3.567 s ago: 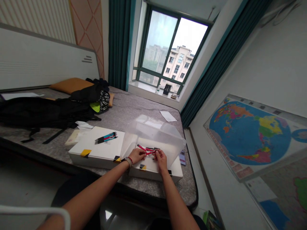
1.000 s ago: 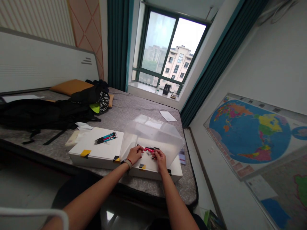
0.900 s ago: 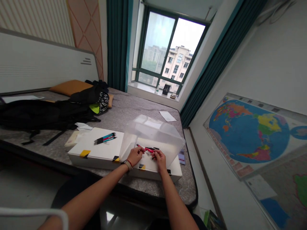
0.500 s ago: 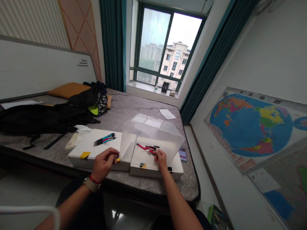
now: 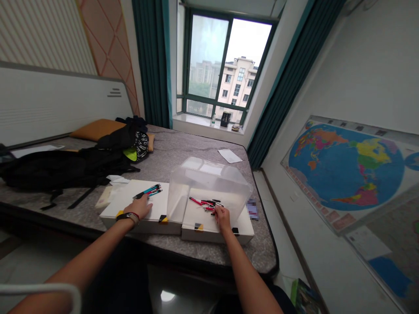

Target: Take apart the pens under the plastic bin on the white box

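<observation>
Several pens (image 5: 151, 191) with blue, red and black barrels lie side by side on the left white box (image 5: 118, 198). My left hand (image 5: 141, 207) is over that box, thumb apart and fingers reaching onto the near ends of the pens; its fingertips are partly hidden. On the right white box (image 5: 193, 218) lies a loose group of red and black pen parts (image 5: 204, 203). At the near edge of this group my right hand (image 5: 222, 217) is closed in a pinch. What its fingertips hold is too small to make out.
A clear plastic bin (image 5: 209, 176) lies on its side across the boxes, its opening towards me. Left of them is a black backpack (image 5: 65, 168); tissue (image 5: 118, 179) is by the left box. White paper (image 5: 230, 155) lies farther back on the mattress (image 5: 183, 141).
My left hand has moved left and forward from the gap between the boxes to the pens, its fingers loosening from a pinch. My right hand stays at the pen parts. The view has shifted slightly.
</observation>
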Demonstrator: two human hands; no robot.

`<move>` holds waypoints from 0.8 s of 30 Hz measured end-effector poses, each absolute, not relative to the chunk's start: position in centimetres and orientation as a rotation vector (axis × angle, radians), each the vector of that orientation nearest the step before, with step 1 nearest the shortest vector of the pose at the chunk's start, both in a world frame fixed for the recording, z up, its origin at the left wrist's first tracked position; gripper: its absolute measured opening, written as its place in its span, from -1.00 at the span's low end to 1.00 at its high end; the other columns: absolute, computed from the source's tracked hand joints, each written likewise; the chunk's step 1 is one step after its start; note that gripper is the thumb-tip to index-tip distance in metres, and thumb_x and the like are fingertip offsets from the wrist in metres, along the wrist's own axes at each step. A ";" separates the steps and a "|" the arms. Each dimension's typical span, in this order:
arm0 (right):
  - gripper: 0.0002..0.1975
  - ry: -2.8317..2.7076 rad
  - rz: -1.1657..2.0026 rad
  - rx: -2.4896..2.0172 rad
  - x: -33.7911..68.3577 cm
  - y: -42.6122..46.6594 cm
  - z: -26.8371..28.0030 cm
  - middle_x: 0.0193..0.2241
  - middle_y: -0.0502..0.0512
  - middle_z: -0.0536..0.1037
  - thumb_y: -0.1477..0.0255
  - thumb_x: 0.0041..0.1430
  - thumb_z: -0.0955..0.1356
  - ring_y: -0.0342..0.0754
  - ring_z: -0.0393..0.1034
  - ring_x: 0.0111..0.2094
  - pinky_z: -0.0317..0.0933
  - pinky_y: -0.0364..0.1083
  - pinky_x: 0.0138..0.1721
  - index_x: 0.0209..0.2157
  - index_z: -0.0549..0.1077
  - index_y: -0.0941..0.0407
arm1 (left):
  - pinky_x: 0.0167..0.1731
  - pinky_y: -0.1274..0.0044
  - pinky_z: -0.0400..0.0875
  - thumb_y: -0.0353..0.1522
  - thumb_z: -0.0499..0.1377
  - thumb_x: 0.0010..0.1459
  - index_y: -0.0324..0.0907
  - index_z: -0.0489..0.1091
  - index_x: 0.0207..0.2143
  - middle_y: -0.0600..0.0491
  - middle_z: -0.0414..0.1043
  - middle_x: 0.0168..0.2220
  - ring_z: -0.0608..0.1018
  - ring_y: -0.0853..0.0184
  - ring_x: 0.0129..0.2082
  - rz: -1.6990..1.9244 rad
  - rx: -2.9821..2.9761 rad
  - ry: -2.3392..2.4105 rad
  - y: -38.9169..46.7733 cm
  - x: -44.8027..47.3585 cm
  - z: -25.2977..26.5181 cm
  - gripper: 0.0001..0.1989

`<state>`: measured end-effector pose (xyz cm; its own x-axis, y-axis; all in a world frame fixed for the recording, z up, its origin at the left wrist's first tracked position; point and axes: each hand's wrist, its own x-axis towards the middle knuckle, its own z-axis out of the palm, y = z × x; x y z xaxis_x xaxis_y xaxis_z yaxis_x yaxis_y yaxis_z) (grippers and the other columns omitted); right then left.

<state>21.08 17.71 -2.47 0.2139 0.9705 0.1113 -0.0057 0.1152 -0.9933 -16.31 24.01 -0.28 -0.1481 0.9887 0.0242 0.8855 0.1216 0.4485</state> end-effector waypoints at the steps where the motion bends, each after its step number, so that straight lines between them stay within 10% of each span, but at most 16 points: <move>1: -0.61 -1.094 0.978 -1.208 21.1 17.8 -2.5 -0.88 -0.15 0.11 0.16 0.07 0.28 -0.23 -0.09 -0.81 -0.24 -0.19 -0.72 -0.67 0.34 0.13 | -0.26 0.32 0.38 -0.19 0.08 0.02 -0.19 0.34 -0.05 -0.15 0.49 -0.28 0.54 0.06 -0.26 0.402 1.869 2.158 24.2 -16.2 -0.3 -0.55; 24: -0.54 -1.387 0.716 -1.323 21.4 18.2 -3.8 -0.83 -0.08 0.20 0.23 0.14 0.22 -0.16 0.14 -0.67 0.01 -0.19 -0.54 -0.72 0.41 0.15 | -0.20 0.36 0.30 -0.35 -0.04 0.14 -0.13 0.35 -0.02 -0.13 0.35 -0.08 0.36 0.10 -0.09 0.203 2.314 2.222 25.8 -16.1 -0.5 -0.62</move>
